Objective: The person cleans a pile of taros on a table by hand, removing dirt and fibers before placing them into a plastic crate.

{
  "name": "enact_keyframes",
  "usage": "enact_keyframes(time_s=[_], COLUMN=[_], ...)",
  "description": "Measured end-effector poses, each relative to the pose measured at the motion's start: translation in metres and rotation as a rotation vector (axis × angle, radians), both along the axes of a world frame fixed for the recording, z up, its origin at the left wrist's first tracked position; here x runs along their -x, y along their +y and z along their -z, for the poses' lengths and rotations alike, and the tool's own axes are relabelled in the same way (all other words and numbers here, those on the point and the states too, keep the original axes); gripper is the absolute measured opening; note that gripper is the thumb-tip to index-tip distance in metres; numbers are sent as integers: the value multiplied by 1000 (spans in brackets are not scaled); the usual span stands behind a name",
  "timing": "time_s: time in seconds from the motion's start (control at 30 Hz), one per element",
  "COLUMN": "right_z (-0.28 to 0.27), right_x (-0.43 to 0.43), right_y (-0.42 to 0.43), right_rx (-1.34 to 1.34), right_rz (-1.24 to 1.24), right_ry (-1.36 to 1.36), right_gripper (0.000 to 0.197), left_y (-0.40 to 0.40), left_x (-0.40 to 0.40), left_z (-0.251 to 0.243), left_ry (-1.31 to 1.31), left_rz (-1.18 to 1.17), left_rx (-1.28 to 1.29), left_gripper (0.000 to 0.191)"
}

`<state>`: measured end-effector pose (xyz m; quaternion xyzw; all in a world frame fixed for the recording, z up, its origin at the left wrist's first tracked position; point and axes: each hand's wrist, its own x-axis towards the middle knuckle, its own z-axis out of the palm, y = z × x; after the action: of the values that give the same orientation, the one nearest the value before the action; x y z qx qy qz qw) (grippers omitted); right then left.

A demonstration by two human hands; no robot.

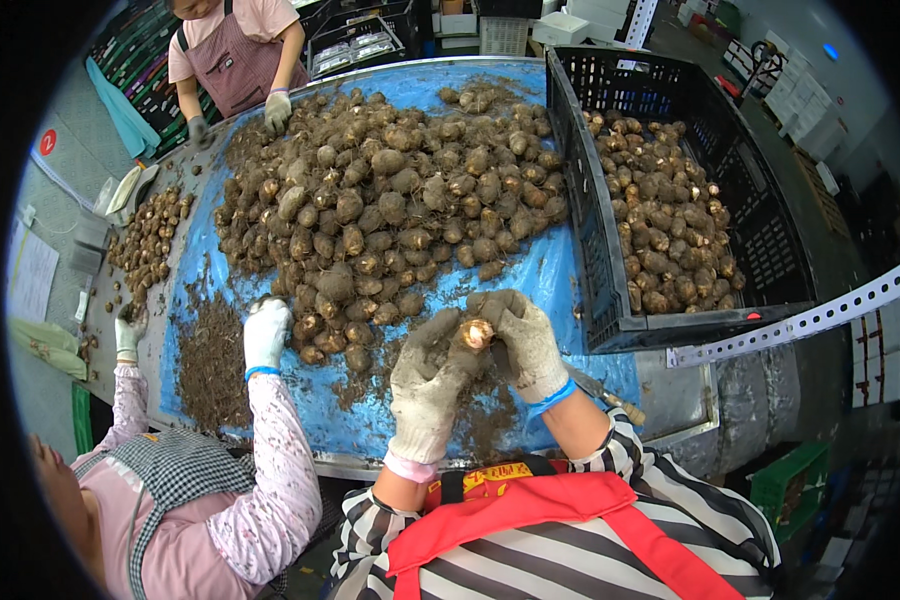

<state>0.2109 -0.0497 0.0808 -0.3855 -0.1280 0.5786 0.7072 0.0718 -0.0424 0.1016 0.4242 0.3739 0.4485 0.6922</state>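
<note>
Both my hands wear soiled white work gloves. Between them, near the front edge of the table, is a small taro corm [476,334] with a pale cut end facing up. My left hand [429,375] grips it from the left. The fingers of my right hand [521,341] touch its right side; whether they hold anything else I cannot tell. Just beyond my hands spreads a large heap of hairy brown taro corms [390,206] on blue plastic sheeting [562,300]. A knife with a wooden handle [622,405] lies to the right of my right wrist.
A black plastic crate [604,247] on the right holds more taro corms [664,217]. One co-worker's gloved hand [266,334] is at the heap's left side; another co-worker [232,60] stands at the far left. Trimmed corms [150,236] and root debris [210,364] lie on the left.
</note>
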Motion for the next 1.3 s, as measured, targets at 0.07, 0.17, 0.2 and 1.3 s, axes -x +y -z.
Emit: enact_keyframes(time_s=[0.07,0.17,0.2,1.3], right_z=[18,2,8,-16], right_x=[-17,-24,-27,-16], right_y=[-6,-15,-18,-11], right_rx=[30,186,90,51], right_rz=[-152,-425,-411,-320], right_ry=[-287,-886,-1217,-1415], right_gripper=[22,38,43,26], left_y=[3,7,9,1], left_x=[6,13,14,13], left_z=[4,-2,-4,18], left_ry=[-13,-51,-74,307], left_rz=[16,32,35,22], left_rx=[11,-84,-111,-310], left_gripper=[55,57,58,46])
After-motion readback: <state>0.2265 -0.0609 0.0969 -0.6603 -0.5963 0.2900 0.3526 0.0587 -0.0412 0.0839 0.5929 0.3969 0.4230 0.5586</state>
